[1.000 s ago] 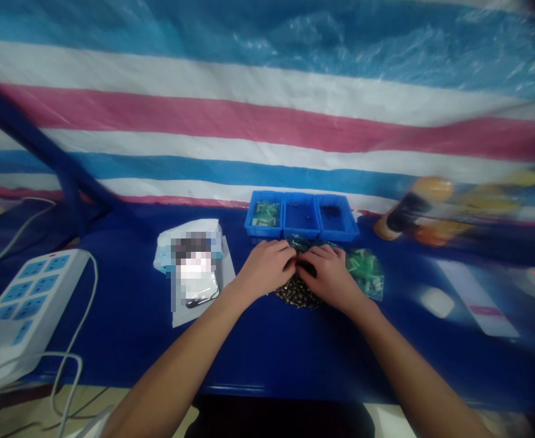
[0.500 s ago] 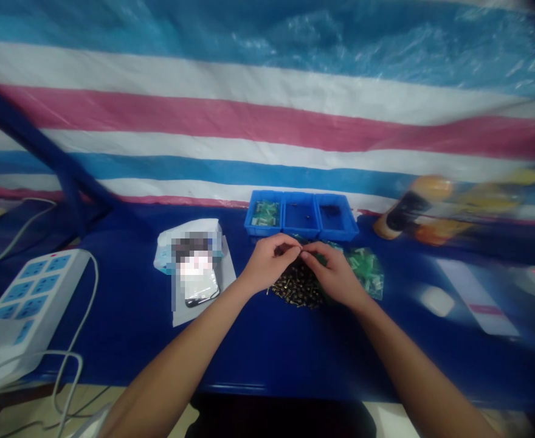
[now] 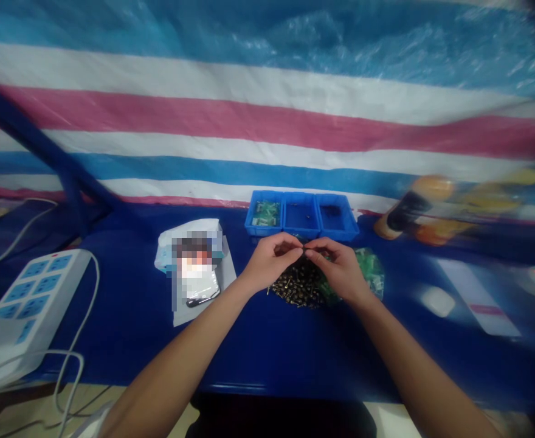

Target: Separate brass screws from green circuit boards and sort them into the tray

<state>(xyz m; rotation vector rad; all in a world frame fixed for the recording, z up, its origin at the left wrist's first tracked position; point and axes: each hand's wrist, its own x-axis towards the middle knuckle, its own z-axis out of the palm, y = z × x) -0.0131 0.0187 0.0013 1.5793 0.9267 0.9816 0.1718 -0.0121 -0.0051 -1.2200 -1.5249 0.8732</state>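
My left hand (image 3: 270,260) and my right hand (image 3: 338,267) meet fingertip to fingertip just above a pile of small dark and gold parts (image 3: 295,286) on the blue table (image 3: 267,340). Both hands are pinched closed around something tiny that I cannot make out. A clear bag of green parts (image 3: 371,271) lies under and to the right of my right hand. Three joined blue bins (image 3: 301,216) stand just behind the hands; the left one holds green parts.
A phone on white paper (image 3: 199,274) lies left of the hands. A white power strip (image 3: 24,310) with cables sits at the far left. Orange bottles (image 3: 413,210) and papers (image 3: 477,298) are at the right. A striped tarpaulin (image 3: 267,121) hangs behind.
My hands rose from resting flat on the pile to a raised pinch with fingertips together. In the last half second they barely moved.
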